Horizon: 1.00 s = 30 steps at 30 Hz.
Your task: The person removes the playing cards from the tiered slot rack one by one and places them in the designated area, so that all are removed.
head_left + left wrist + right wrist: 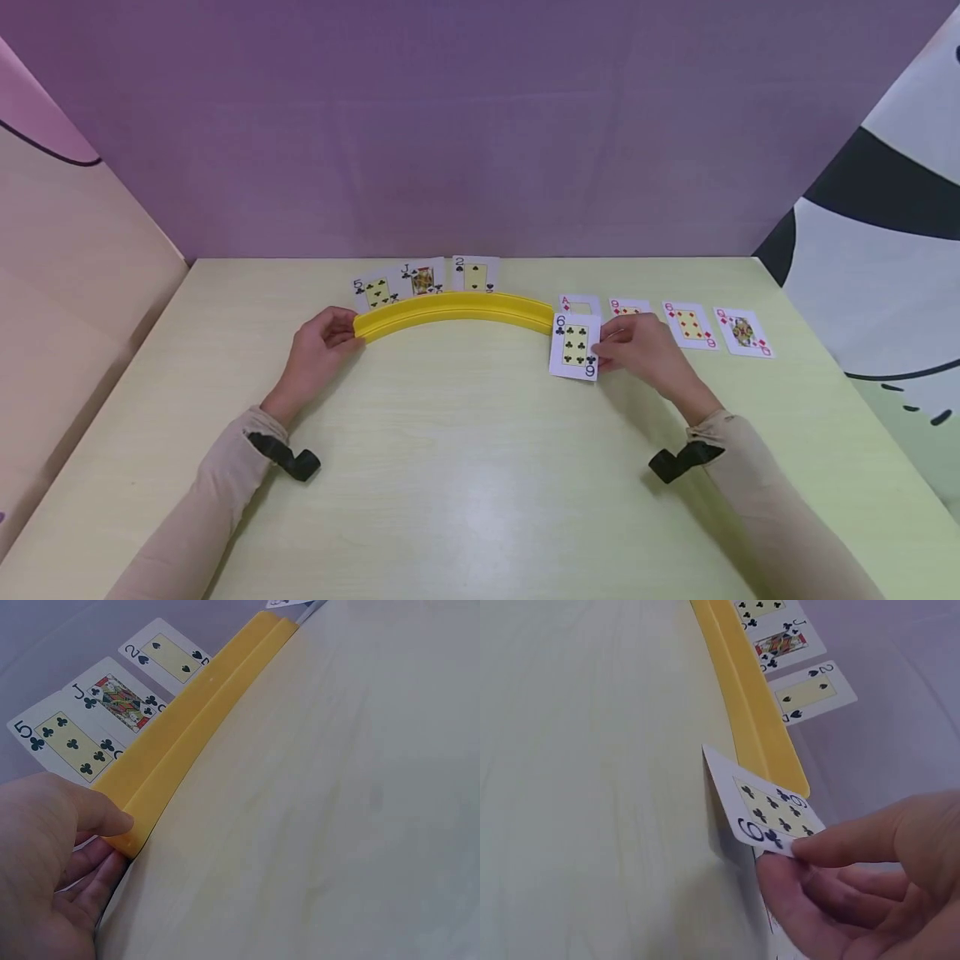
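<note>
Yellow curved card holder (pixel 453 307) runs left-right. Left hand (pixel 315 354) pinches its left end, wrist angled inward. Three cards (pixel 423 279) stand along its back. Six of clubs (pixel 575 346) sits tilted at its right end, long axis crosswise; contact unclear. Right hand (pixel 652 354), nearer that end, pinches the card's right edge, reaching in from the right.

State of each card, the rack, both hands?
yellow card rack: holding three cards
club five: standing in rack
club jack: standing in rack
spade two: standing in rack
club six: tilted, pinched
diamond ace: face up, partly hidden
diamond nine: face up, partly hidden
diamond six: face up, flat
diamond queen: face up, flat
left hand: gripping rack end
right hand: pinching club six
</note>
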{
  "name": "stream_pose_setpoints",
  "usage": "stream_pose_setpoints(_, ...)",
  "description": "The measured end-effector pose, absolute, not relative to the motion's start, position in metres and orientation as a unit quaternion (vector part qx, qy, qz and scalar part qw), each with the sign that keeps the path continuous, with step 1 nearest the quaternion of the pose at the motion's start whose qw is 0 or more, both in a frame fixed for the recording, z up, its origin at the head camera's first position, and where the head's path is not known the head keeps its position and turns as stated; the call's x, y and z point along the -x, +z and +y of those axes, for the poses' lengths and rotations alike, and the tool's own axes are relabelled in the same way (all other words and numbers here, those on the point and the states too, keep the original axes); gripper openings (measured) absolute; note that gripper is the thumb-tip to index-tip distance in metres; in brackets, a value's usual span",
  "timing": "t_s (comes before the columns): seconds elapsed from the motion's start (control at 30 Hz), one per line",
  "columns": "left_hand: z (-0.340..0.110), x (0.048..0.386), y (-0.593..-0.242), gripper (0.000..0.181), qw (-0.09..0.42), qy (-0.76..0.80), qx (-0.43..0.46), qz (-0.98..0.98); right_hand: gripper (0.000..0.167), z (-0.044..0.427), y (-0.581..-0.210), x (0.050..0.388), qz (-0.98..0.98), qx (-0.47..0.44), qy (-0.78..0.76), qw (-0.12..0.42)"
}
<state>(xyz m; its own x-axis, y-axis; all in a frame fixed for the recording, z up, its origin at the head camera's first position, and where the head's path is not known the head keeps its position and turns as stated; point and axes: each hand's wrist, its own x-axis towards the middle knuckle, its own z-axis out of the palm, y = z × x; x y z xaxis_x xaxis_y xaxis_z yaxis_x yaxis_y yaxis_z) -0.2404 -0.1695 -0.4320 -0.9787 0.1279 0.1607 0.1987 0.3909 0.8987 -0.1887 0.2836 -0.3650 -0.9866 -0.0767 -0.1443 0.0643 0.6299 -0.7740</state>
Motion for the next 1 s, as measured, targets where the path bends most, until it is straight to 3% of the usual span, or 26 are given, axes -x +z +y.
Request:
stream_pose_setpoints(0.5,-0.1683,0.2365,-0.4279,0.037,0.028,-0.549,0.099,-0.829,0.026,0.2940,-0.3662,0.1892,0.887,-0.014,-0.425,0.180)
stream_pose_setpoints(1.0,-0.1692,0.2383,-0.4304,0.033,0.033,-0.549,0.101,-0.829,0.023,0.2936,-0.3653,0.1877,0.900,-0.004,-0.386,0.201)
